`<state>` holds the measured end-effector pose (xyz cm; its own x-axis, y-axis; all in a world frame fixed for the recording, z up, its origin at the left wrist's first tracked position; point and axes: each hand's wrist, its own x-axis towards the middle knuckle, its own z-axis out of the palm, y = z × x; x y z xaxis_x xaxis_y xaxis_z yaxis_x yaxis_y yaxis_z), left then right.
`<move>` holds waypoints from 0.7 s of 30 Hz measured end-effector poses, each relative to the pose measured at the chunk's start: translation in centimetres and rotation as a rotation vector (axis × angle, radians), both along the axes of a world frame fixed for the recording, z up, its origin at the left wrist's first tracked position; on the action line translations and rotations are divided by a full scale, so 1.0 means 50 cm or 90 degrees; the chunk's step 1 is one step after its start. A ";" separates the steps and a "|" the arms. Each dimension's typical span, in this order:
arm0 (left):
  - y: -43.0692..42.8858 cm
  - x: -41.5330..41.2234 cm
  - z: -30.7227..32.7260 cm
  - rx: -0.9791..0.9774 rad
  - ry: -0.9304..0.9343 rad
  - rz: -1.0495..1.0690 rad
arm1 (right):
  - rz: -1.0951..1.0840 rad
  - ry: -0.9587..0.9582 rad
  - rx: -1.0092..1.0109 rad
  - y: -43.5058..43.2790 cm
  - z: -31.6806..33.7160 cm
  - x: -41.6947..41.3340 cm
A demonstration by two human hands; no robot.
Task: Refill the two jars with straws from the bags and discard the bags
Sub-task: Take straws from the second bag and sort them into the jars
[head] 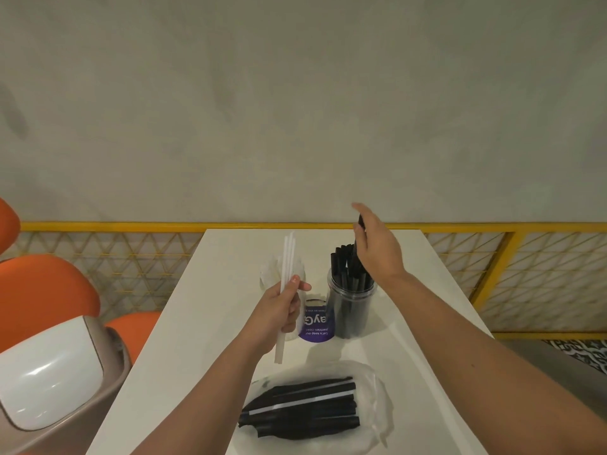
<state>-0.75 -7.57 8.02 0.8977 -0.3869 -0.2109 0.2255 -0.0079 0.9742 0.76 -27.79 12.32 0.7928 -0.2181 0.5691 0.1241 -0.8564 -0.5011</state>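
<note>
A clear jar (351, 310) full of black straws stands at the middle of the white table (203, 323). Just above it, my right hand (374, 247) pinches a black straw (360, 224) over the jar's mouth. My left hand (279, 310) grips a few white straws (286, 274) upright, in front of a second jar (289, 270) holding white straws and crumpled plastic. A clear plastic bag (377, 405) with several black straws and a white one lies at the table's near edge.
A purple-and-white label card (317, 326) stands between the jars. A beige swing-lid bin (49, 379) sits left of the table beside orange chairs (42, 290). A yellow mesh railing (492, 277) runs behind the table under a grey wall.
</note>
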 end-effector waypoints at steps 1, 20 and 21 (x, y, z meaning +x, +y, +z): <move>0.002 0.001 -0.001 0.003 -0.001 0.003 | -0.007 0.048 -0.008 -0.005 -0.021 0.002; -0.011 0.007 -0.001 0.007 -0.012 -0.055 | 0.293 0.390 0.525 0.130 0.009 -0.008; -0.012 0.007 0.004 0.010 -0.018 -0.076 | 0.330 0.437 0.574 0.135 0.008 -0.006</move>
